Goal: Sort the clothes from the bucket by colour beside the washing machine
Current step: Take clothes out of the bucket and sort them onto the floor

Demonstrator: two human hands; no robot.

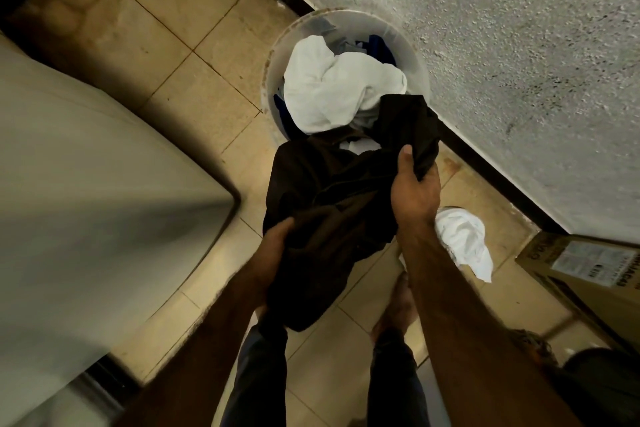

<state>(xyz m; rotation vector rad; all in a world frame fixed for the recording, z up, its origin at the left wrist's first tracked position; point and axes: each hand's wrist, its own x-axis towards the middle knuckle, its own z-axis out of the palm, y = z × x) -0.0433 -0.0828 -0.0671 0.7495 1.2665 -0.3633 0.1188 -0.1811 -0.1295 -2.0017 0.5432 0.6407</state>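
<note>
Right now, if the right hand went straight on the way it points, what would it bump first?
The right hand, gripping the dark garment, points toward the bucket. It would probably meet the white cloth heaped on top first, though depth is unclear and it might pass above.

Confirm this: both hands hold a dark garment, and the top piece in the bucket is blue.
Wrong on the colour. The head view shows that the top piece in the bucket is white; blue shows only at its edges. The left hand and right hand do hold the dark garment.
</note>
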